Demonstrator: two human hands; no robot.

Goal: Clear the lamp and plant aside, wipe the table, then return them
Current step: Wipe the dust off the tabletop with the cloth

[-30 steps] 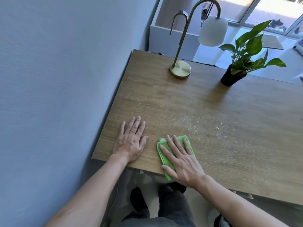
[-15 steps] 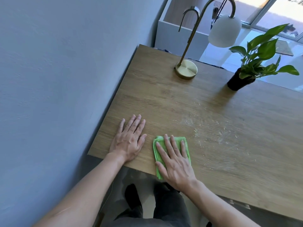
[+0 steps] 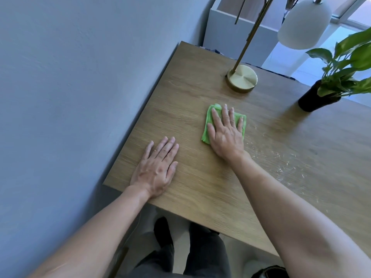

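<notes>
Head view, looking down over wooden bench (image 3: 200, 101) set against grey wall (image 3: 80, 77). Right hand (image 3: 225, 133) laid flat on folded green cloth (image 3: 208, 125), fingers (image 3: 215, 115) straight and slightly spread, pressing it down rather than gripping it. Cloth just this side of brass lamp base (image 3: 242, 78), long axis running from person's edge toward lamp, far end nearest base. Left hand (image 3: 155, 167) flat on bare wood, closer to person than cloth and nearer the wall, fingers straight, holding nothing, likely bracing.

Table lamp with white shade (image 3: 303, 25) upright at far edge of bench, stem leaning up and away from base. Potted plant (image 3: 341, 77) in dark pot right of lamp base, upright, leaves spreading right.

Wiping step judged in hand, with lamp and plant set at far edge. Pale crumbs or dust (image 3: 281, 157) scattered right of cloth, between it and plant-side stretch of bench, so much left to clean. Next move probably calls for sweeping cloth rightward through that debris under steady flat pressure, stopping short of pot and lamp base.
</notes>
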